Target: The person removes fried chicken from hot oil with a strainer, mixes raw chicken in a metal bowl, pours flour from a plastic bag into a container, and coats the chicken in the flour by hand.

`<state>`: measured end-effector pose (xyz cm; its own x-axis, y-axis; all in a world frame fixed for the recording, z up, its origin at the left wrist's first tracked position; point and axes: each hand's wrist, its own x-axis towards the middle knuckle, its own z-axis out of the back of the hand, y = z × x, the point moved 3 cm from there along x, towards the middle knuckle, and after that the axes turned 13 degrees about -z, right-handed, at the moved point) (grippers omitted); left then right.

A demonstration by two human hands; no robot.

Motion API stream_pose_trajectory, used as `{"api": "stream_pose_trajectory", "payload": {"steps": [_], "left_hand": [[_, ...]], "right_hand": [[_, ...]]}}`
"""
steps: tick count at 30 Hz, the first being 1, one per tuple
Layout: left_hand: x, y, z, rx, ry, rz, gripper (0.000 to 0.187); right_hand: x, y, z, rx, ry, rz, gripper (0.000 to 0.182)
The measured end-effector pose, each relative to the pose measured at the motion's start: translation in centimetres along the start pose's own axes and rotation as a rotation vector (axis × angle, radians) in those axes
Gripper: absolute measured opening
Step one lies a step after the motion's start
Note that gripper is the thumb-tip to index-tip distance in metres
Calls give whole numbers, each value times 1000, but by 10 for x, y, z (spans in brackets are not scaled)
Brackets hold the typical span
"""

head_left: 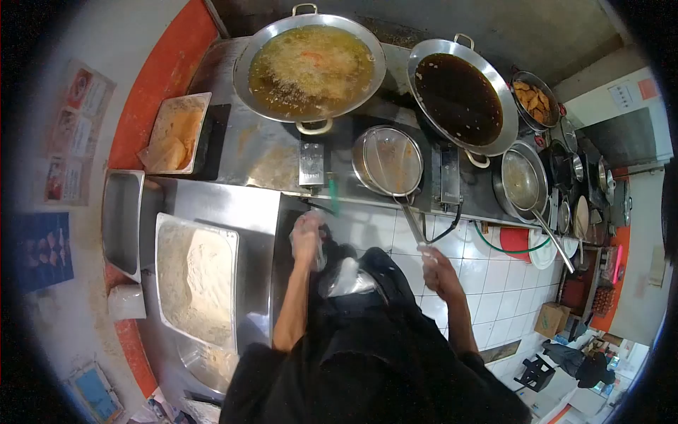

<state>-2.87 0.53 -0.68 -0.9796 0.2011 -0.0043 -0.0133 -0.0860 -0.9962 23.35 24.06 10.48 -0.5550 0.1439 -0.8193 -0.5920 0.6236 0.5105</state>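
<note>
My right hand [441, 274] is closed around the end of the long handle of a round mesh strainer [390, 159]. The strainer's bowl lies over the front edge of the stove, between two large pans. In front of my body, my left hand [306, 239] is raised beside the steel counter, with loose clear plastic about it; its fingers are blurred and partly hidden. Beyond the strainer, a wide pan [244, 74] holds bubbling yellow oil with food frying in it. The other wide pan [503, 138], at right, contains dark brown liquid with pale bits floating.
A steel tub of white flour [210, 272] stands on the left counter [258, 244]. Behind it are a steel container [121, 222] and an orange-stained tray [205, 106]. Fried pieces [533, 101] fill a far pan. Another strainer [521, 177] rests on a pot, its handle jutting out.
</note>
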Motion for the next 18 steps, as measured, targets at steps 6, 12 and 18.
{"api": "stream_pose_trajectory", "payload": {"steps": [6, 12, 18], "left_hand": [[42, 124, -47, -575, -250, 947, 32], [46, 189, -51, -814, -191, 1000, 28], [48, 161, -43, -558, 59, 964, 36]], "right_hand": [[-67, 19, -36, 107, -51, -46, 29], [-50, 104, -86, 18, -130, 108, 33], [65, 256, -105, -799, -579, 651, 45]]}}
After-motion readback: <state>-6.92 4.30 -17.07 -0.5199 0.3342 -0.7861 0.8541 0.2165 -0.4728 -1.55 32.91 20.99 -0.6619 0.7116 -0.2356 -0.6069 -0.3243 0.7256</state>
